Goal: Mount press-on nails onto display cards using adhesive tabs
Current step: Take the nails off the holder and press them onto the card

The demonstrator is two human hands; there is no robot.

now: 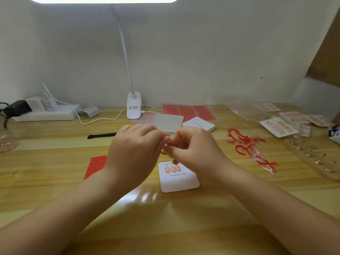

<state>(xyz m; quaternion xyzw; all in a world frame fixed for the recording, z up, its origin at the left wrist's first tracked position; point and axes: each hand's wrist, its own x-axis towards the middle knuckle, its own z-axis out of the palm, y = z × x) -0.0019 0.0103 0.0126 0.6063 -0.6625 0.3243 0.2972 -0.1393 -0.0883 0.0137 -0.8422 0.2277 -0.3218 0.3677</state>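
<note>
White display card (179, 179) nearest on the wooden table (55, 190), three pink nails (172, 168) along its far edge; just above, left hand (135, 150) and right hand (193, 148) fingertip to fingertip, curled, pinching something small, unclear what; behind, card stack (199, 123), red adhesive sheets (187, 111)

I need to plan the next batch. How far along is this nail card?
Done: about three pink nails sit on the white card, and finished cards lie far right. In hand: left hand and right hand pinch something small together above the card; a nail, probably. Left: the card's remaining spots.
</note>
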